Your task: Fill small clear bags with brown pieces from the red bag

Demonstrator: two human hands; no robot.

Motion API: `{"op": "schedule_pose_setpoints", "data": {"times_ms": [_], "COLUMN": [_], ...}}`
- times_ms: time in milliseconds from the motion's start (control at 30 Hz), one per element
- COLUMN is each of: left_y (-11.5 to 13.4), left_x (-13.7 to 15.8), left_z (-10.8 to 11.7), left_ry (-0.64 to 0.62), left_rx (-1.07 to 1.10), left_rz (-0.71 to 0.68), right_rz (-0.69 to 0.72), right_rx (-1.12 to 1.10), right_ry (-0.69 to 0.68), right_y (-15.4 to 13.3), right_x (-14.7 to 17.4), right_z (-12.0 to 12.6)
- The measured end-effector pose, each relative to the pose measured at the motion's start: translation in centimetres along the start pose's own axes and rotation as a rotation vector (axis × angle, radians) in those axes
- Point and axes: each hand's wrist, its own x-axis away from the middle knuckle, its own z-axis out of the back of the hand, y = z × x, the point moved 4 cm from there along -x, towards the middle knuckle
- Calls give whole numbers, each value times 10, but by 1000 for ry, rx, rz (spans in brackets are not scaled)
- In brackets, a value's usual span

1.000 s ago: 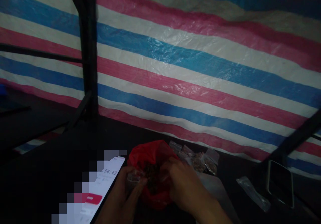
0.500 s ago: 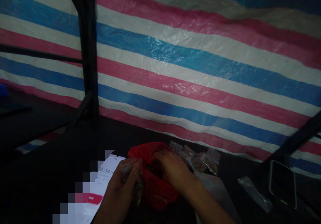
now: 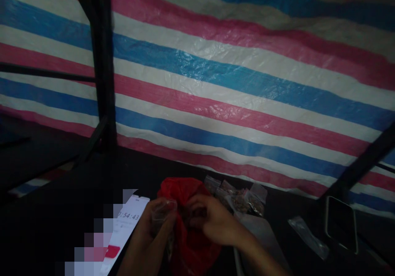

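My left hand point(image 3: 151, 235) is closed around a small clear plastic bag point(image 3: 165, 210), with some small contents showing dimly near its lower end. Right beside it lies a red plastic bag point(image 3: 200, 251) with its mouth open. Over that mouth my right hand point(image 3: 212, 220) has its fingers curled together; whatever they hold, if anything, is too dark to make out. The inside of the red bag is in shadow. Just beyond my right hand lie several small filled clear bags point(image 3: 242, 199) on the dark table.
A lit phone point(image 3: 131, 218) showing a timer lies left of my left hand. Under my right forearm is a pale translucent container point(image 3: 259, 230). Farther right are a flat clear plastic bag point(image 3: 308, 237) and a dark-screened phone point(image 3: 341, 224). Striped sheeting point(image 3: 231, 82) hangs behind a dark metal post point(image 3: 103, 70).
My right hand has come up slightly out of the red bag, and its curled fingers now show more. My left hand keeps hold of the clear bag. The view has shifted a little.
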Motion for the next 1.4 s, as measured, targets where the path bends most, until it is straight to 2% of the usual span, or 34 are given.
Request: {"op": "schedule_pose_setpoints", "data": {"times_ms": [167,300,400,533,600,733,833,967,1100,1167,1400], "left_y": [-7,-1,0,-4,-7,-11,-12,-6,-2,-3,-5], "left_x": [4,11,14,13,12,10,10,13,13,11,5], "left_z": [-5,-8,-11,-14,-16,-19,-19,-11,4,10,22], "left_ry": [-153,-235,-277,-303,-303,-293,-286,-249,-162,-144,-84], "left_rx": [-73,-94,-82,-50,-47,-58,-62,-100,-136,-131,-112], "left_rz": [-19,-72,-60,-59,-44,-25,-46,-47,-37,-26,-14], "right_rz": [52,156,166,280,328,352,373,280,82,21,13], "right_rx": [-219,-232,-99,319,438,517,481,420,593,691,813], "right_ry": [-12,54,103,162,140,119,162,294,126,97,98], "right_y": [3,-21,-44,-68,-73,-75,-77,-68,-44,-36,-43], "right_x": [11,24,33,38,38,37,38,40,33,26,16], "right_z": [12,21,19,8,2,-2,4,18,8,1,-4]}}
